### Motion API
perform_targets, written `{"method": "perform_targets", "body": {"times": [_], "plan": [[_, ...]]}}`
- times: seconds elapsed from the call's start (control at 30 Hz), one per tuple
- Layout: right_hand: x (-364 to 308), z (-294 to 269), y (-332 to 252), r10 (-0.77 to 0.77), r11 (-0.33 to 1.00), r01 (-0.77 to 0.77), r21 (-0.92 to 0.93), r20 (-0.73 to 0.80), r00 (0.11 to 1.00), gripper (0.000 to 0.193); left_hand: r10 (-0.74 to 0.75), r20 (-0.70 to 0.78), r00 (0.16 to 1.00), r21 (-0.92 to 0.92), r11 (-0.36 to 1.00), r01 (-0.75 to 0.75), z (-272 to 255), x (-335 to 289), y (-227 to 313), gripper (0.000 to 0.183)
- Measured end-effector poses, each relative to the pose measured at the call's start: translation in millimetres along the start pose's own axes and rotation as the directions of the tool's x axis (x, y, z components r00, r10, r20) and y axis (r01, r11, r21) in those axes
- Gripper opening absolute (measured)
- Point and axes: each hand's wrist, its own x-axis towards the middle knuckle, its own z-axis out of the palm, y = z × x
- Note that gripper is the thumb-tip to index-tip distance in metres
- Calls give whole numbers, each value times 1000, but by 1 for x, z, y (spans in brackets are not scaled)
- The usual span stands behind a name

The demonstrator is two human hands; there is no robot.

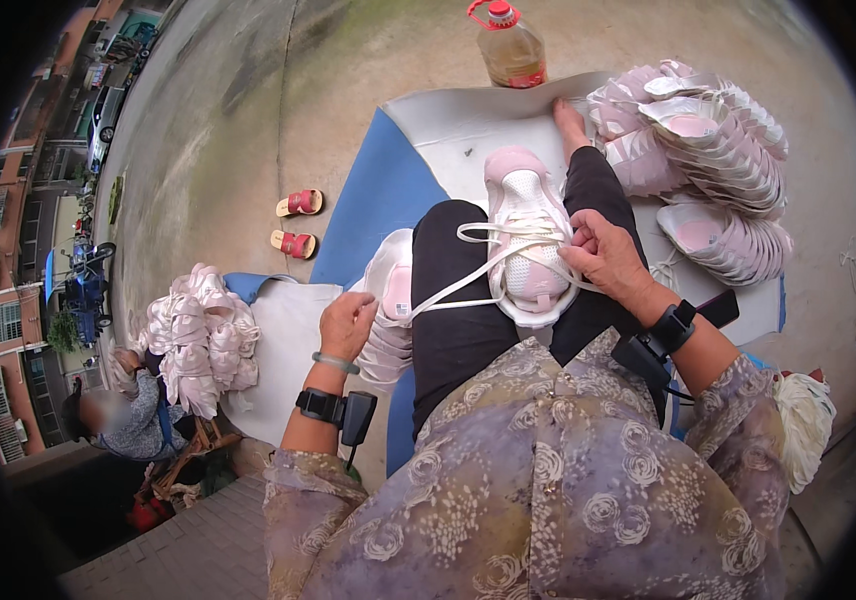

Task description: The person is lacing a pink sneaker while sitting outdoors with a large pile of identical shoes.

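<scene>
A pink-and-white sneaker upper (528, 235) lies across my lap, its toe pointing away from me. White shoelace (468, 290) is threaded through it and trails in loose loops to the left. At the right side of its lacing, my right hand (603, 255) pinches the shoelace between thumb and fingers. My left hand (346, 322) is raised left of my knee with its fingers curled together. Lace strands stretch toward it, but whether its fingertips hold one is unclear. Below that hand, a stack of pink-and-white shoe uppers (388, 345) lies beside my left thigh.
Nested shoe uppers (718, 150) are heaped at the far right. A red-capped plastic jug (511, 45) stands beyond the blue-and-white sheet (378, 185). Red slippers (298, 203) lie on the ground. At left, another person (138, 410) sits by a further pile of uppers (203, 335).
</scene>
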Motion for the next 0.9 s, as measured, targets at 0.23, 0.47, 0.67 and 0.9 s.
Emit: {"method": "perform_targets", "body": {"times": [0.23, 0.47, 0.67, 0.9], "plan": [[7, 4, 0, -196, 940, 181, -290, -25, 980, 16, 403, -53, 913, -10, 915, -404, 45, 92, 92, 15], [14, 9, -3, -480, 663, 434, -610, 98, 872, 9, 288, 186, 939, 83, 948, -307, 54, 108, 119, 20], [24, 11, -7, -502, 645, 407, -648, 43, 864, 9, 301, 196, 933, 54, 947, -317, 58, 104, 130, 22], [35, 2, -22, -47, 980, 43, 192, 13, 999, 9, 370, 167, 914, 231, 886, -401, 69, 105, 129, 18]]}}
